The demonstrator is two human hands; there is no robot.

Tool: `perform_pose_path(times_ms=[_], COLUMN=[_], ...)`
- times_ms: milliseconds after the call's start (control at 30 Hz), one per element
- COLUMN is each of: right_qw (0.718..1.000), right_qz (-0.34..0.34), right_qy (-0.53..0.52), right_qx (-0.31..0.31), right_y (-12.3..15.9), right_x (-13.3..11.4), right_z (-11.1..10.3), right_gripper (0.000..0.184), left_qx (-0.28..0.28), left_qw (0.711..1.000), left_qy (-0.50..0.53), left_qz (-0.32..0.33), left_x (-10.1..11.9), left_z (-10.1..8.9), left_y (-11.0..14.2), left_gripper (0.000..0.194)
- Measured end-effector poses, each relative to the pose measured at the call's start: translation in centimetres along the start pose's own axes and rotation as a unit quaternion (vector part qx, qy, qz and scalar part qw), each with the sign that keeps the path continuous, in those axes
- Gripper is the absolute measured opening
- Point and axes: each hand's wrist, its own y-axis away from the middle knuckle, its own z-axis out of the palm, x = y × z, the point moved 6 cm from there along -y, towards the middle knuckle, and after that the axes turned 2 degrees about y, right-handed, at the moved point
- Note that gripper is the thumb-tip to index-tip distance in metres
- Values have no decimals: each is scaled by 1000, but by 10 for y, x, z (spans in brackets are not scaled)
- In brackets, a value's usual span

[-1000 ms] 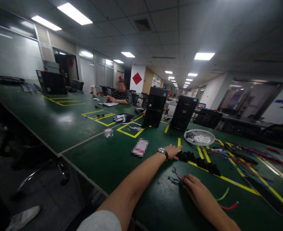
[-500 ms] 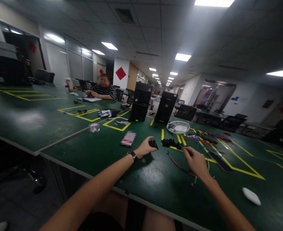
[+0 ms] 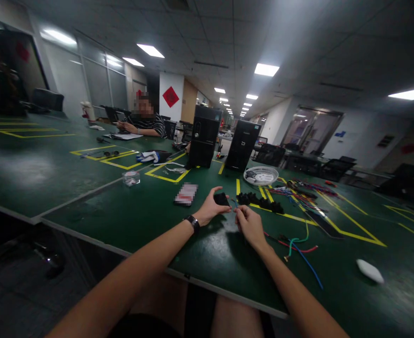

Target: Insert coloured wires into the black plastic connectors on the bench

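Above the near part of the green table, my left hand [image 3: 211,207] grips a small black block [image 3: 221,199] between thumb and fingers; its exact kind is too small to make out. My right hand [image 3: 251,224] pinches the end of a blue wire [image 3: 310,267] close to the block, and the wire trails out beyond my wrist to the right. Whether the wire end touches the block I cannot tell. Red and green wires [image 3: 296,241] lie on the table under and beside my right forearm. Just past my right hand runs a row of black parts [image 3: 259,202].
A round white basket [image 3: 261,175] stands behind the black parts, with a pile of coloured wires [image 3: 307,195] to its right. Two black computer towers [image 3: 204,136] rise farther back. A phone-like item [image 3: 186,194] lies left, a white mouse [image 3: 369,271] right. Another person [image 3: 146,122] sits across the table.
My right hand has moved left from the row of black parts to the block, bringing the blue wire end along. My left hand keeps its grip on the block. The view has shifted slightly.
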Motion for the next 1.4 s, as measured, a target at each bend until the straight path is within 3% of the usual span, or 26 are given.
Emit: perform_pose_path(times_ms=[167, 367, 533, 667, 900, 1100, 1400], right_qw=[1000, 983, 981, 980, 979, 975, 976], right_qz=[12, -77, -109, -108, -57, -59, -52], right_qy=[0, 117, 140, 141, 185, 196, 204], right_qx=[23, 122, 80, 93, 58, 86, 55], right_y=[1, 1, 3, 2, -1, 1, 2], right_x=[3, -16, -23, -19, -12, -12, -13], right_z=[-3, -24, -19, -20, -12, -14, -13], right_gripper=[33, 28, 26, 24, 25, 25, 25], left_qx=[-2, -10, 13, 18, 14, 11, 13], left_qw=[996, 986, 986, 988, 988, 989, 995], left_qy=[77, 151, 143, 132, 121, 110, 61], left_qz=[-39, -70, -84, -83, -98, -98, -76], left_x=[-6, -5, -8, -9, -8, -11, -11], left_z=[3, 6, 6, 6, 8, 7, 5], left_y=[-1, -3, -3, -2, -1, -2, -1], left_gripper=[71, 42, 35, 32, 31, 33, 34])
